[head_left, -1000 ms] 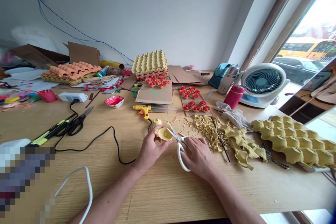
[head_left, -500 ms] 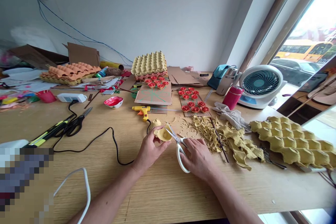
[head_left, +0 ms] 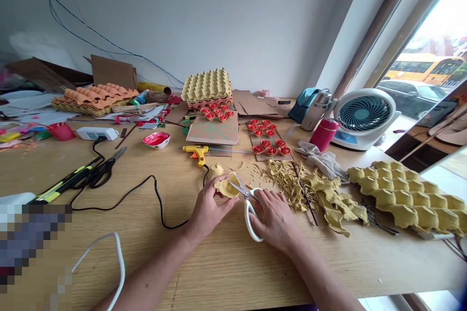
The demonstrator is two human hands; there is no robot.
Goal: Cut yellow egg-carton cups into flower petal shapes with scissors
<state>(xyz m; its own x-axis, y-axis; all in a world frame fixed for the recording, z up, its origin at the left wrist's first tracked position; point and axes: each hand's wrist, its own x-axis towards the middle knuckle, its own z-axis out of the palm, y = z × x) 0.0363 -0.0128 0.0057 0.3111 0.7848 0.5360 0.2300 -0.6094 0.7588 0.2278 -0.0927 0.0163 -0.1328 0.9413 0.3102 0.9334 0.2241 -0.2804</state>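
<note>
Pinched in my left hand (head_left: 208,206) is a yellow egg-carton cup (head_left: 223,187), its hollow turned toward the right. My right hand (head_left: 274,216) grips white-handled scissors (head_left: 251,218), fingers through the loops. Their blades are parted and lie at the cup's rim and inside it. Just behind the cup sits another yellow cup piece (head_left: 216,170). A yellow glue gun (head_left: 197,152) lies beyond it, its black cord running left. To the right of the scissors spreads a heap of yellow carton scraps (head_left: 288,182).
A yellow egg tray (head_left: 408,194) lies at right, near a fan (head_left: 365,116) and a red can (head_left: 324,135). Red paper roses (head_left: 270,150) stand on cardboard. Black scissors (head_left: 104,172), a red-lined bowl (head_left: 156,140) and a power strip (head_left: 98,133) lie left; stacked trays (head_left: 206,86) rise behind.
The scissor blades have shifted slightly left and down over the cup, and appear a little wider apart. Both hands keep their holds; the camera view has moved slightly.
</note>
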